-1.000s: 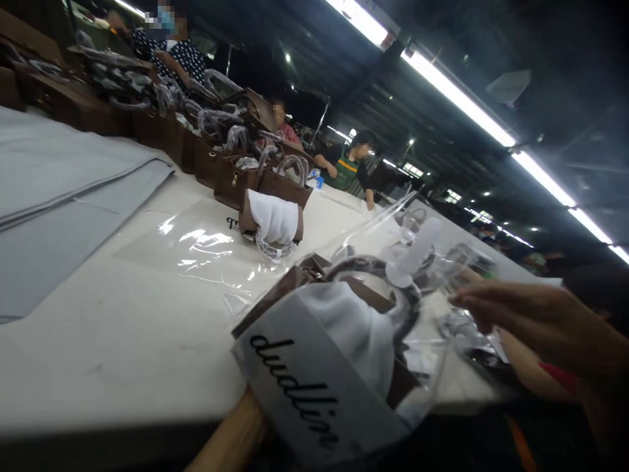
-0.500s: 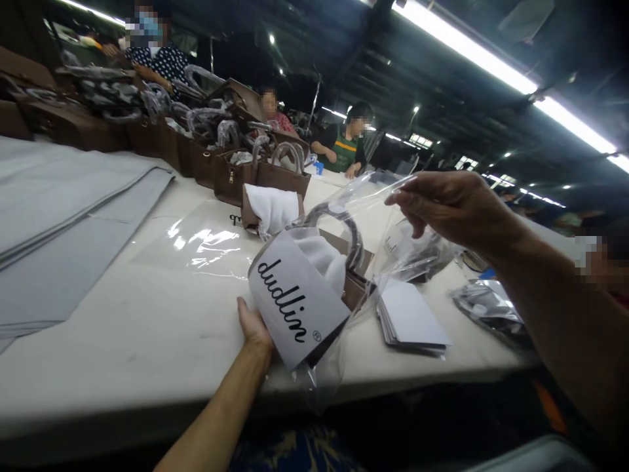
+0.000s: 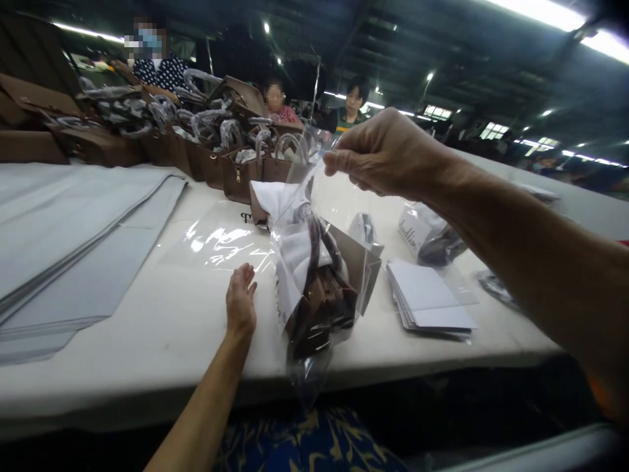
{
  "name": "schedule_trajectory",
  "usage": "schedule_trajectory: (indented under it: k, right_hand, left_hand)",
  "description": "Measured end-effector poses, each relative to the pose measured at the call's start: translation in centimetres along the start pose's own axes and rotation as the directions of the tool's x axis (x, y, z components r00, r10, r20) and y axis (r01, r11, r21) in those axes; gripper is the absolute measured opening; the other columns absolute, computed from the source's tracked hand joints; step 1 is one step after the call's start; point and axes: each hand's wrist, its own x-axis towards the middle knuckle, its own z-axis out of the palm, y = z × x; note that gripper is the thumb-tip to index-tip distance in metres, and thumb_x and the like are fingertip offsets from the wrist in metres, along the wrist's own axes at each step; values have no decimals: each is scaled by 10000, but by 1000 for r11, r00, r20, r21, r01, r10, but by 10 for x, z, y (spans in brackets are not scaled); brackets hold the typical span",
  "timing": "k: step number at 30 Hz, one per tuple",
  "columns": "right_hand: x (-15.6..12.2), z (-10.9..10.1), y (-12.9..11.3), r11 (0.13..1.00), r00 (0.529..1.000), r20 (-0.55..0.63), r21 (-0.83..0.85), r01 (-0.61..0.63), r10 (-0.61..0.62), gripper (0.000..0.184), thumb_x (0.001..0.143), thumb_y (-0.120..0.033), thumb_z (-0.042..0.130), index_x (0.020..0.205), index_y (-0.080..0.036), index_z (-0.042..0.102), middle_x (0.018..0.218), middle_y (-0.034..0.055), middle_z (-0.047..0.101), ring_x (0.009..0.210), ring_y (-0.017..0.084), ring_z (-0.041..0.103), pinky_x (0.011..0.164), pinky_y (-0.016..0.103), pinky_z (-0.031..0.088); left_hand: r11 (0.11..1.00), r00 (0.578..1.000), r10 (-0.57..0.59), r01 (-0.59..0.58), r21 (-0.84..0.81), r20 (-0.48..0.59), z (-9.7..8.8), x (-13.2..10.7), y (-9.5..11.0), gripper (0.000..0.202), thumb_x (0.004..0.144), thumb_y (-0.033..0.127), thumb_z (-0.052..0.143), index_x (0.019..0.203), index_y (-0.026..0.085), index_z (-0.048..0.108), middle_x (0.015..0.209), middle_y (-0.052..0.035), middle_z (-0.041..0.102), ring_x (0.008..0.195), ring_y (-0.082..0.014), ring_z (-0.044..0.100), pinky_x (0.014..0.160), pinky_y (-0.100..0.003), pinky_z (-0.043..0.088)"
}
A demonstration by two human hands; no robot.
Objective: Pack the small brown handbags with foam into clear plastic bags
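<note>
My right hand pinches the top of a clear plastic bag, raised over the table's near edge. Inside the plastic is a brown handbag with wrapped handles, white stuffing and printed card against its sides. My left hand is open to the left of the bag, fingers together and stretched out, apart from it. Beyond that hand a flat clear bag lies on the table, beside a small brown bag with white cloth over it.
Grey-white sheets cover the table's left. Brown handbags are heaped along the back, with co-workers behind them. To the right lie a stack of white cards and a bagged handbag with a printed card.
My right hand has moved left and up with the plastic bag. The handbag in it now hangs turned, its printed card facing left. My left hand has come off its side.
</note>
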Motion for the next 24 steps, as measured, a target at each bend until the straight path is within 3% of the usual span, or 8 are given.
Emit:
schedule_trajectory:
  k: [6,9,12,14,15,18,21,24]
  right_hand:
    - [2,3,-14,998,998,61,67,12,-16,217,818,-241,534,816,-46,629,415,-105,407,332,-33,342,359,66,285]
    - [-8,-10,-17,998,983,179,50,29,-38,283,770,-342,590,926,-111,637,654,-54,600,540,25,544,526,162,461]
    - [-25,-30,6,987,993,-9,-115,-114,114,462,798,-530,470,1081,-187,594,1078,-1,596,989,160,552,849,369,439]
    - [-41,-39,38,915,927,-230,-208,-345,297,581,806,-596,405,1132,-142,563,1161,59,556,1126,255,467,953,487,322]
    - [-50,-41,55,868,903,-228,-270,-418,364,634,750,-619,486,1142,-125,557,1174,93,551,1165,297,428,987,521,266]
    - [-82,-35,98,803,829,14,-259,-538,560,701,725,-595,550,1279,-179,446,1213,137,530,1089,331,506,913,553,380]
    - [-114,-15,107,842,841,165,-284,-459,515,754,752,-483,577,1376,-175,286,1059,144,620,897,286,615,811,462,483]
    - [-130,-1,88,889,882,222,-302,-343,416,754,783,-289,564,1409,-171,160,908,85,665,766,217,636,752,378,501]
  left_hand:
    - [974,950,109,-161,158,293,21,-42,15,445,837,519,422,1209,285,494,1335,-30,445,1266,-233,346,1050,-414,258]
    - [892,900,181,-320,320,397,23,-49,18,498,838,491,452,1286,276,413,1373,-21,395,1288,-230,306,1082,-368,217]
    - [840,893,179,-357,408,412,20,-48,19,527,842,478,456,1314,258,374,1378,-32,385,1282,-242,312,1073,-372,238]
    - [835,897,172,-352,423,407,18,-46,20,527,846,481,445,1316,253,372,1374,-37,389,1261,-245,346,1067,-376,251]
    - [834,898,172,-352,426,405,18,-46,21,526,846,480,444,1315,250,374,1374,-38,390,1257,-244,351,1068,-375,251]
    - [833,895,179,-358,421,408,19,-47,23,522,845,467,450,1313,248,380,1373,-38,391,1276,-239,321,1066,-373,256]
    - [822,889,181,-372,431,421,21,-48,25,523,847,467,440,1321,258,365,1381,-34,380,1270,-240,328,1060,-376,263]
    - [809,892,188,-378,450,411,24,-49,26,539,848,487,422,1333,263,344,1388,-26,367,1254,-242,350,1060,-371,258]
